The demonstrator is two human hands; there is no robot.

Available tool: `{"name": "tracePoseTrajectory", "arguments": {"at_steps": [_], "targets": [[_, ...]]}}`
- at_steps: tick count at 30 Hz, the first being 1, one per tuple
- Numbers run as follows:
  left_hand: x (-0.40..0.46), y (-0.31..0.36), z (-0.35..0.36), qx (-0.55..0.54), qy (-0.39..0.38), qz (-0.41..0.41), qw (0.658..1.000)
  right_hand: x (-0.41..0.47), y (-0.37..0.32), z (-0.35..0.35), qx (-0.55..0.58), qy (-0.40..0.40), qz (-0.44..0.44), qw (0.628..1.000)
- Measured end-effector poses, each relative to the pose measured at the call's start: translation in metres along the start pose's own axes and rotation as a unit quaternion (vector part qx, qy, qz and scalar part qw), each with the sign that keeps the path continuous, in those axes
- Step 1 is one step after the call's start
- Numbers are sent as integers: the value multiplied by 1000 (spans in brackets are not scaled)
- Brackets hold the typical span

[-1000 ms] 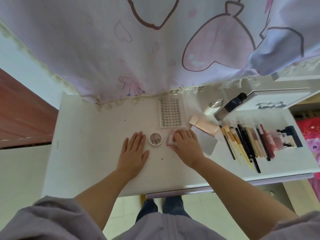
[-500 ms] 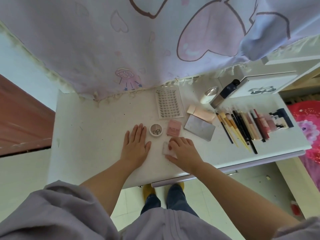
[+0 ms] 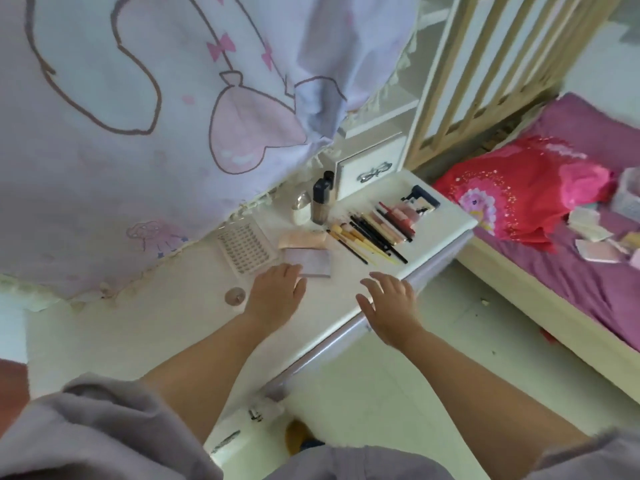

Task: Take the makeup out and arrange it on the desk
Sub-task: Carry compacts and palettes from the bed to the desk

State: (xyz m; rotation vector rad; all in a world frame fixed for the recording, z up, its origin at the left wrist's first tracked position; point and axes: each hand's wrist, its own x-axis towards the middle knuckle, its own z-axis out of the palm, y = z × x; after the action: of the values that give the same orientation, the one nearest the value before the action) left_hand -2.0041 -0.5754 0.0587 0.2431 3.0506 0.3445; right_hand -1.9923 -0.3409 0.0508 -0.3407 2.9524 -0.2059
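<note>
Makeup brushes (image 3: 367, 237) lie sorted side by side on the counter (image 3: 145, 327); left hand (image 3: 275, 296) rests flat, right hand (image 3: 389, 301) hovers, spread and empty, likely between pieces.

Makeup's laid out on the white bench (image 3: 346, 306): a row of brushes and pencils (image 3: 367, 237) lying side by side at an angle, lip tubes (image 3: 403, 216) next to them, a foundation bottle (image 3: 320, 202) standing upright by the drawer box, a clear lash tray (image 3: 244, 249) flat near the curtain, a peach tube (image 3: 303, 239), a shimmery flat palette (image 3: 311, 263), and a small round compact (image 3: 235, 295) off to the left.
</note>
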Motion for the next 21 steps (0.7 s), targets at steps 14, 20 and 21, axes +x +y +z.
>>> {"name": "tracePoseTrajectory", "arguments": {"at_steps": [14,20,21], "targets": [[-150,403,128,24,-141,418,897,-440,195,50,73,26,428,900],[-268,545,167,67,-197,568,797,-633,212,87,98,14,617,780],[-285,564,174,76,-205,587,780,-655,212,94,105,18,641,760]]}}
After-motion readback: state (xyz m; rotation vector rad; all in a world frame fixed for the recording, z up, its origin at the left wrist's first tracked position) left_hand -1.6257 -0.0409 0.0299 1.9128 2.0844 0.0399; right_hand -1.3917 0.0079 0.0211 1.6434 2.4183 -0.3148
